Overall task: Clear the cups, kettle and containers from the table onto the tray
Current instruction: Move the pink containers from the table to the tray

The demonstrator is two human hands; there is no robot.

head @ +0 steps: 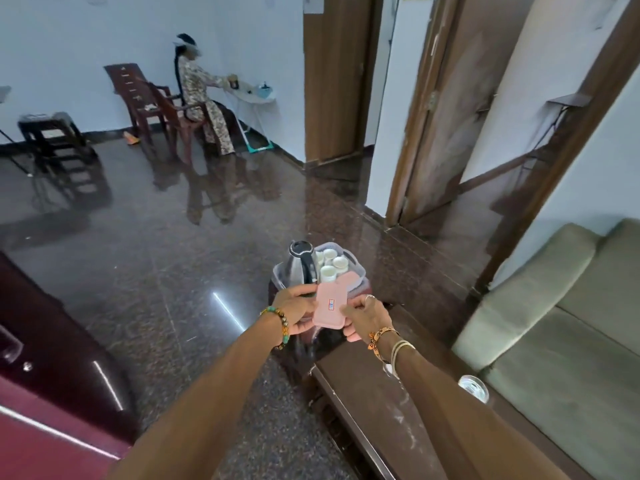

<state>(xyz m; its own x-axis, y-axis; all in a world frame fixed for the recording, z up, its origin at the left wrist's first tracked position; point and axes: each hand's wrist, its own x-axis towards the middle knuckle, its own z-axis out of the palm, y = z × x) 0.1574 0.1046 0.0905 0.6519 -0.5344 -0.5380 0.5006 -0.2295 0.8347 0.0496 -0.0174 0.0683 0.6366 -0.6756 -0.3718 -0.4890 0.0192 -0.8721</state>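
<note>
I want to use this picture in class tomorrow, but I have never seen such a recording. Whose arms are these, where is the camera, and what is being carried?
There is no machine here. The camera sits on a person's head and looks forward and down, so the two bare arms reaching out are that person's own. The left hand and the right hand together grip the near edge of a tray, which looks like a clear plastic bin. Across its near end lies a pink flat piece, perhaps a lid. In the tray stand a kettle with a dark handle and several white cups. At the lower right is a dark wooden table; one small shiny round thing sits at its far edge.
</note>
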